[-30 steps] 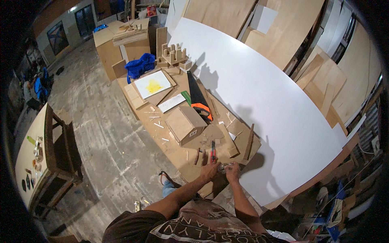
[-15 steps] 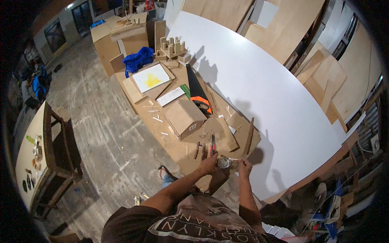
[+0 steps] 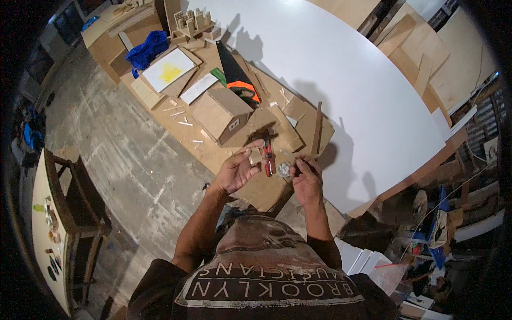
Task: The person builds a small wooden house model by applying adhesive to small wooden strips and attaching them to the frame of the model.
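Observation:
My left hand (image 3: 234, 173) is raised over the bench with its fingers apart, just left of a red-and-black cutter (image 3: 269, 162). My right hand (image 3: 308, 181) has its fingers pinched on something small that I cannot make out. Beside its fingertips is a small greyish, shiny container (image 3: 284, 169), its contents too small to tell. A plywood model house (image 3: 216, 114) stands beyond both hands on the cluttered board (image 3: 176, 144). A handsaw with an orange handle (image 3: 242, 90) lies behind it.
A blue cloth (image 3: 146, 50), white panels (image 3: 165, 74) and wooden block models (image 3: 189, 24) occupy the far bench. A large white sheet (image 3: 373, 133) lies to the right, with plywood boards (image 3: 421, 48) behind. At left stands a worktable (image 3: 50, 218) with small items.
Both hands have risen in the view; my left hand has opened and moved away from the shiny container. The bench and its surroundings appear higher as the camera tilts.

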The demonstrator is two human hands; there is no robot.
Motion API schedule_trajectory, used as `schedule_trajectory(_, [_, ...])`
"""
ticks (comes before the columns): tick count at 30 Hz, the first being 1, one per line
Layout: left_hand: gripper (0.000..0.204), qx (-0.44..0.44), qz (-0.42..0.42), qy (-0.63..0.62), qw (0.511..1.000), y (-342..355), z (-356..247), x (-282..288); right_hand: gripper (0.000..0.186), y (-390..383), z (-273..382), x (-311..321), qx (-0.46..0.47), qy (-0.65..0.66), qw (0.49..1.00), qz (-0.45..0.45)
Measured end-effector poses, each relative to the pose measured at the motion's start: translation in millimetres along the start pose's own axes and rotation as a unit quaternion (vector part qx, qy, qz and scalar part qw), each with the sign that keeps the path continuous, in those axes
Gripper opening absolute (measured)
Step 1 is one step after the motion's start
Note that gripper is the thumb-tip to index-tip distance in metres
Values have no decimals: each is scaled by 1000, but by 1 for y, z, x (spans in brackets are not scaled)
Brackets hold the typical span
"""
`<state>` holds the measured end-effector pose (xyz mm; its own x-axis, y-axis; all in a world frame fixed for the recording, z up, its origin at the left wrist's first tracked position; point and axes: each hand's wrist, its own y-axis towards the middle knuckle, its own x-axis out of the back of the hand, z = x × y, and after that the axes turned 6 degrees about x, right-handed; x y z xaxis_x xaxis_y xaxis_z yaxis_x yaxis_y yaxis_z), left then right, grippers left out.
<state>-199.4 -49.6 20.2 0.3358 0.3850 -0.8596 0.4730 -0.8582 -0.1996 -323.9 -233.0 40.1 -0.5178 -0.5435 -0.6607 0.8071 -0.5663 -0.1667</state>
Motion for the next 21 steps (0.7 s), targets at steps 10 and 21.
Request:
schedule_trajectory(10, [45,-68,34,-6,997,-9,-5,12,13,0,-12,-44,45,-165,978,122])
schedule_trajectory(21, [45,-54,48,-38,997,-12,3,1,14,0,-15,-40,230,-463,845,136])
